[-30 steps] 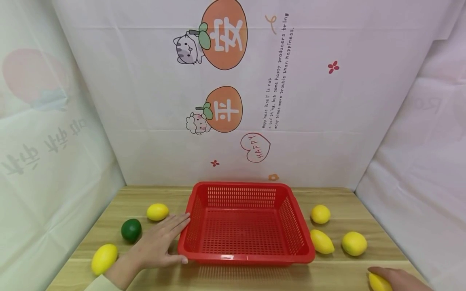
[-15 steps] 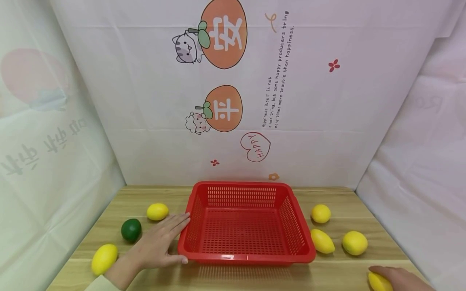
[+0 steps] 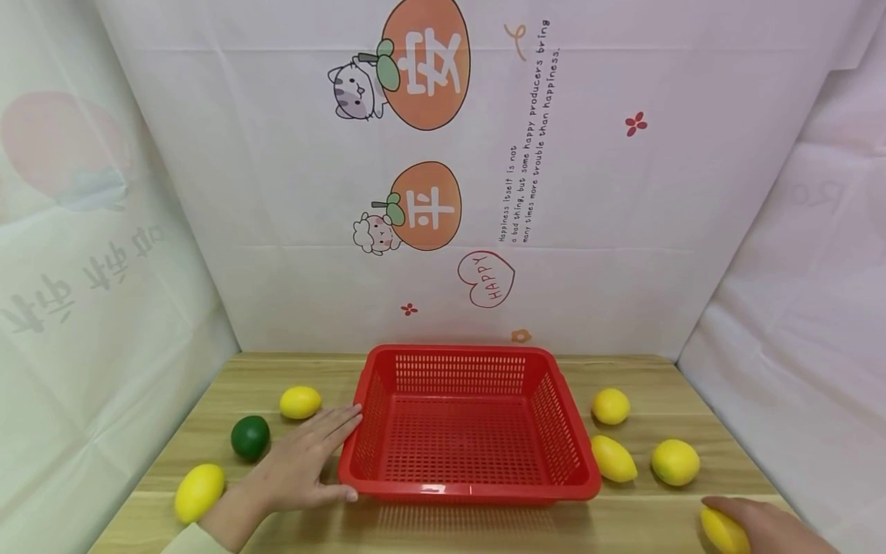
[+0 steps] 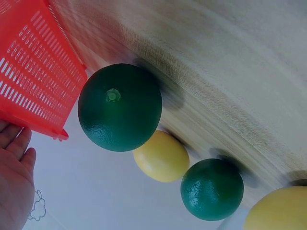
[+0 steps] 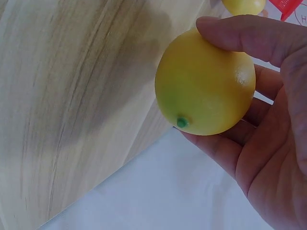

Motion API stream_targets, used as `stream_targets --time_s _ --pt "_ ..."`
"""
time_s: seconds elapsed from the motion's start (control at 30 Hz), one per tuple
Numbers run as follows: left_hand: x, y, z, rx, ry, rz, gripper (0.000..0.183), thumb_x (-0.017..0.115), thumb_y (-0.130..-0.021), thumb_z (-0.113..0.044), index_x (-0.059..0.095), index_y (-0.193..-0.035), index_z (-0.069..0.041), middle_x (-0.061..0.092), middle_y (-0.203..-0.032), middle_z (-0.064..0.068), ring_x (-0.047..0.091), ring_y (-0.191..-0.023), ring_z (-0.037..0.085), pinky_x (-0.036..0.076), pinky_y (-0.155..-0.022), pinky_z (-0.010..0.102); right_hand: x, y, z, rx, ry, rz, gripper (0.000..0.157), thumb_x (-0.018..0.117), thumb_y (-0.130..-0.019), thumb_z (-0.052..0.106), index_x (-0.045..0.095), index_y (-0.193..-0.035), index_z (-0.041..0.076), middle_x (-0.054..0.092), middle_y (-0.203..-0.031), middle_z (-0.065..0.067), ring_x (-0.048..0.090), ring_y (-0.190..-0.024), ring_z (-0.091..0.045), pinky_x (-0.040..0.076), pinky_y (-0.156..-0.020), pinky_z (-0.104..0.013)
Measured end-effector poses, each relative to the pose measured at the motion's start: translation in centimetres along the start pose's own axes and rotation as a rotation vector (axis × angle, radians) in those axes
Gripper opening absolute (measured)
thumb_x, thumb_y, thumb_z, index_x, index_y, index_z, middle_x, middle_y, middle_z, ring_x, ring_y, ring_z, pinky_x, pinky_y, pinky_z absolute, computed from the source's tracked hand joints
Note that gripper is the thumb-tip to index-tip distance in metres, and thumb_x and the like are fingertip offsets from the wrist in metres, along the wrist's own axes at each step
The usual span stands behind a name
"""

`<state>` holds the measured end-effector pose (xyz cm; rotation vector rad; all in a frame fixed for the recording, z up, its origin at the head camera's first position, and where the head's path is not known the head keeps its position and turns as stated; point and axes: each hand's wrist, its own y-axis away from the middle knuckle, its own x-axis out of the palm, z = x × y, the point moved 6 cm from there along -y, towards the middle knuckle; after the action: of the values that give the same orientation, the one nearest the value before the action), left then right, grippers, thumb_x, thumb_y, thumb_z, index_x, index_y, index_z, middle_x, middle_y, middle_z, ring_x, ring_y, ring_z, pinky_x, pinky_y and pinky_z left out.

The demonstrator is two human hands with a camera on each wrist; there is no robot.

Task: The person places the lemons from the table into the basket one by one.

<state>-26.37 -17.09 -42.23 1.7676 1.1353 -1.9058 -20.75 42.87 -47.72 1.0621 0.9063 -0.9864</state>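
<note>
My left hand (image 3: 301, 465) rests with extended fingers on the left rim of a red plastic basket (image 3: 467, 492), whose inside is bare. Under this hand, the left wrist view shows a dark green round fruit (image 4: 120, 108), hidden in the head view. My right hand (image 3: 771, 527) grips a lemon (image 5: 204, 84) at the near right, thumb on one side and fingers curled round the other. In the right wrist view the lemon's small green stem end faces the camera, close over the wooden table.
Left of the basket lie another green fruit (image 3: 250, 438), a lemon (image 3: 300, 402) behind it and a lemon (image 3: 199, 493) in front. Right of it are a lemon (image 3: 611, 406), one lemon (image 3: 613, 459) against the basket and another lemon (image 3: 675, 462). White printed cloth (image 3: 588, 292) walls the table (image 3: 644, 523).
My right hand has shifted very slightly up and right in the head view with the lemon. The left hand, basket and other fruit stay put.
</note>
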Motion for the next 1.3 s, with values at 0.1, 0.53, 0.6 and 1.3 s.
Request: stream_targets --time_s 0.1,0.53,0.6,1.3 --pt "0.0 0.0 0.0 -0.006 0.003 0.004 0.098 0.054 -0.079 -0.077 0.045 -0.144 -0.004 0.038 -0.152 0.007 0.038 -0.137 0.028 0.036 -0.108 0.048 -0.4 0.1 0.3 0.0 -0.004 -0.013 0.076 0.081 -0.071 0.05 0.06 -0.124 -0.001 0.066 -0.109 -0.013 0.063 -0.094 -0.035 0.05 -0.08 -0.061" --pt "-0.1 -0.1 0.0 -0.008 0.007 0.003 0.098 0.054 -0.079 -0.077 0.046 -0.144 -0.004 0.039 -0.152 0.007 0.039 -0.136 0.029 0.036 -0.108 0.048 -3.1 0.3 2.0 -0.006 0.045 -0.147 0.067 0.085 -0.068 0.025 0.059 -0.127 0.003 0.063 -0.116 -0.02 0.059 -0.102 -0.045 0.048 -0.08 -0.063" --pt "-0.1 -0.1 0.0 -0.007 0.009 0.003 0.098 0.054 -0.079 -0.077 0.046 -0.144 -0.004 0.039 -0.152 0.007 0.039 -0.136 0.029 0.035 -0.109 0.048 -3.6 0.3 2.5 -0.012 0.072 -0.177 0.065 0.085 -0.069 0.025 0.06 -0.126 0.004 0.063 -0.117 -0.019 0.06 -0.101 -0.042 0.05 -0.08 -0.061" --pt "-0.3 0.0 -0.2 0.014 0.002 -0.018 0.098 0.055 -0.079 -0.075 0.046 -0.143 -0.002 0.039 -0.152 0.008 0.039 -0.136 0.029 0.035 -0.109 0.047 -6.2 0.5 8.1 -0.33 0.242 -0.535 0.065 0.088 -0.059 0.011 0.065 -0.12 0.004 0.065 -0.115 -0.016 0.064 -0.097 -0.034 0.055 -0.075 -0.051"
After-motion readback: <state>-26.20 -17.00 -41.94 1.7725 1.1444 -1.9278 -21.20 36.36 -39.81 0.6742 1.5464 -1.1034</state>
